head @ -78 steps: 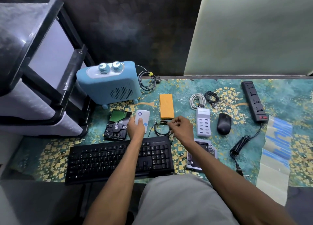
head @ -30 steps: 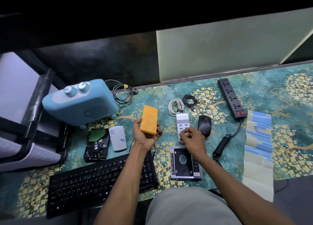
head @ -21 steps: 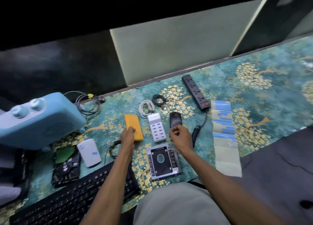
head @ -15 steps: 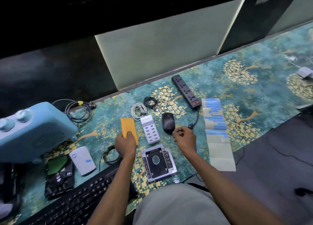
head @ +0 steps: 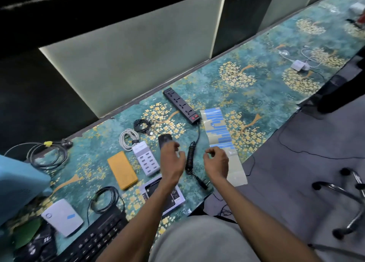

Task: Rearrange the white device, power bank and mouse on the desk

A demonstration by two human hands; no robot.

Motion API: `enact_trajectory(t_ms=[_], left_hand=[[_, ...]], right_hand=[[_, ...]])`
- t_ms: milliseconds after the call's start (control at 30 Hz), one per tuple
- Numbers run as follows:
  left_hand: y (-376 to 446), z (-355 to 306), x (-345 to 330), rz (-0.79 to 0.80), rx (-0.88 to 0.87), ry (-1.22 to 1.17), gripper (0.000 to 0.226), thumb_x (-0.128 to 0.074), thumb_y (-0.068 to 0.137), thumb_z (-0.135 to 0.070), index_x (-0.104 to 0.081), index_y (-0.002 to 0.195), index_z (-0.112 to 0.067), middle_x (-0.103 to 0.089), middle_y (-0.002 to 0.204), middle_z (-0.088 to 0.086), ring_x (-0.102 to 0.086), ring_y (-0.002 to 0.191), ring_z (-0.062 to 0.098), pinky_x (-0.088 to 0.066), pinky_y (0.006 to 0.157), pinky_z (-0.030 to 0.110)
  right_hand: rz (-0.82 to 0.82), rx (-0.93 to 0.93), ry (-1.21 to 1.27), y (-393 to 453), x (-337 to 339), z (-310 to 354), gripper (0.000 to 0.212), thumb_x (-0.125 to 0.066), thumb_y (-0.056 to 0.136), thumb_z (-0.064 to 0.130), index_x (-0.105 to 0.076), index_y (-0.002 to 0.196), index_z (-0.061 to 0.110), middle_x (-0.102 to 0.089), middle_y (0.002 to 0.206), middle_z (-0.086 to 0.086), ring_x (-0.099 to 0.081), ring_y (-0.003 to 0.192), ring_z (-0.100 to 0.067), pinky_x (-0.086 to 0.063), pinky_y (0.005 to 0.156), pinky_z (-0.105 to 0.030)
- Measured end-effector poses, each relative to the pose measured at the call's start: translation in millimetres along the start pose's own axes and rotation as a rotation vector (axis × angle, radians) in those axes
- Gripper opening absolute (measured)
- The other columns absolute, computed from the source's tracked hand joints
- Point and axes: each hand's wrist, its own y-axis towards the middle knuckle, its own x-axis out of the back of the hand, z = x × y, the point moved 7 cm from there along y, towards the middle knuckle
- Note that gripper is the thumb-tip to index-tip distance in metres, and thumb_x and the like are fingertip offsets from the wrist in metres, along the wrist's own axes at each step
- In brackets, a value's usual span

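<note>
Two hands hover over the right part of the teal, flower-patterned tabletop (head: 246, 88), and neither holds anything. The left hand (head: 171, 159) has let go of the orange power bank (head: 122, 170), which it held up a second ago and then pressed flat; the bank now lies by itself, just beside the white multi-port charger (head: 146, 160). That hand has since swung right and hangs over the near end of the black mouse (head: 165, 140), its fingers (head: 175, 146) loosely curled around nothing. The right hand (head: 216, 163) has also moved right, away from the mouse it was near half a second ago, and its fingers (head: 210, 150) are bent, thumb near forefinger, with nothing visibly between them; the motion blur makes a thin object hard to rule out.

Between the two hands runs the coiled black cord (head: 190, 157) of the power strip (head: 181, 105), its plug (head: 202, 182) lying at the near edge of the tabletop. Judging by the shift, attention has passed from the power bank to this cord and strip, the nearest things to both hands, though neither hand touches them. A blue-striped sheet (head: 223, 135) lies just under and beyond the right hand.

Left of the hands sit a drive caddy (head: 177, 197) partly under the left forearm, a white cable bundle (head: 128, 139), a black keyboard (head: 94, 240) and a white portable drive (head: 62, 216).
</note>
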Motion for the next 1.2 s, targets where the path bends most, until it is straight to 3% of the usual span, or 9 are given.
enact_trajectory(t_ms=[133, 267, 367, 500, 567, 700, 867, 1000, 1200], left_hand=[[-4, -34, -58, 0.294, 0.065, -0.159, 0.019, -0.064, 0.087, -0.011, -0.067, 0.104, -0.006, -0.068, 0.083, 0.009, -0.062, 0.072, 0.023, -0.049, 0.065, 0.036], [-10, -36, -100, 0.533, 0.248, -0.197, 0.036, -0.069, 0.085, -0.019, -0.063, 0.118, -0.007, -0.073, 0.097, 0.014, -0.071, 0.085, 0.028, -0.057, 0.074, 0.041], [-7, -32, -110, 0.531, 0.305, -0.207, 0.039, -0.07, 0.083, -0.014, -0.059, 0.12, -0.008, -0.071, 0.098, 0.014, -0.069, 0.082, 0.026, -0.052, 0.066, 0.034], [-2, -21, -117, 0.485, 0.489, -0.354, 0.035, -0.071, 0.083, -0.008, -0.056, 0.115, -0.007, -0.071, 0.095, 0.022, -0.067, 0.071, 0.024, -0.06, 0.077, 0.047], [1, -21, -121, 0.47, 0.519, -0.372, 0.034, -0.072, 0.083, -0.012, -0.054, 0.113, -0.009, -0.071, 0.097, 0.023, -0.066, 0.071, 0.025, -0.06, 0.075, 0.047], [4, -27, -130, 0.485, 0.461, -0.27, 0.043, -0.075, 0.079, -0.024, -0.05, 0.114, -0.014, -0.066, 0.102, 0.016, -0.066, 0.084, 0.031, -0.053, 0.075, 0.044], [-5, -43, -140, 0.492, 0.108, 0.121, 0.063, -0.075, 0.08, -0.039, -0.04, 0.127, -0.016, -0.056, 0.115, 0.013, -0.063, 0.096, 0.034, -0.049, 0.072, 0.041], [-9, -47, -147, 0.487, 0.023, 0.32, 0.072, -0.074, 0.09, -0.032, -0.029, 0.145, -0.023, -0.047, 0.126, 0.013, -0.061, 0.105, 0.035, -0.048, 0.073, 0.04], [-6, -49, -146, 0.496, 0.043, 0.317, 0.07, -0.075, 0.089, -0.029, -0.029, 0.142, -0.028, -0.047, 0.122, 0.012, -0.062, 0.1, 0.033, -0.051, 0.071, 0.041]], right_hand=[[-0.158, -0.143, -0.064, 25, 41, -32, 0.019, -0.066, 0.09, 0.01, -0.063, 0.108, 0.017, -0.056, 0.127, -0.012, -0.05, 0.123, -0.036, -0.048, 0.093, -0.046], [-0.076, -0.28, -0.073, 45, 51, -59, 0.035, -0.072, 0.089, 0.018, -0.059, 0.121, 0.019, -0.049, 0.137, -0.015, -0.042, 0.131, -0.037, -0.044, 0.098, -0.046], [0.022, -0.275, -0.023, 56, 45, -64, 0.043, -0.073, 0.09, 0.024, -0.053, 0.128, 0.021, -0.045, 0.136, -0.014, -0.046, 0.124, -0.036, -0.045, 0.09, -0.041], [0.075, -0.226, 0.114, 71, 46, -60, 0.047, -0.075, 0.091, 0.021, -0.051, 0.131, 0.017, -0.06, 0.124, -0.013, -0.057, 0.097, -0.027, -0.043, 0.079, -0.033], [0.095, -0.192, 0.131, 75, 48, -60, 0.042, -0.076, 0.091, 0.019, -0.054, 0.127, 0.018, -0.065, 0.113, -0.011, -0.061, 0.095, -0.028, -0.043, 0.076, -0.032], [0.151, -0.133, 0.117, 80, 47, -58, 0.031, -0.077, 0.09, 0.013, -0.065, 0.117, 0.019, -0.064, 0.107, -0.004, -0.063, 0.11, -0.023, -0.042, 0.077, -0.028], [0.212, -0.125, 0.126, 89, 41, -63, 0.03, -0.078, 0.089, 0.012, -0.072, 0.117, 0.017, -0.071, 0.122, -0.008, -0.063, 0.121, -0.023, -0.046, 0.086, -0.028], [0.155, -0.147, 0.131, 93, 47, -69, 0.029, -0.084, 0.082, 0.016, -0.076, 0.11, 0.014, -0.074, 0.109, -0.007, -0.067, 0.105, -0.021, -0.051, 0.083, -0.029], [0.111, -0.122, 0.098, 96, 47, -73, 0.016, -0.085, 0.082, 0.018, -0.08, 0.095, 0.012, -0.078, 0.094, -0.002, -0.07, 0.087, -0.015, -0.06, 0.084, -0.035]])
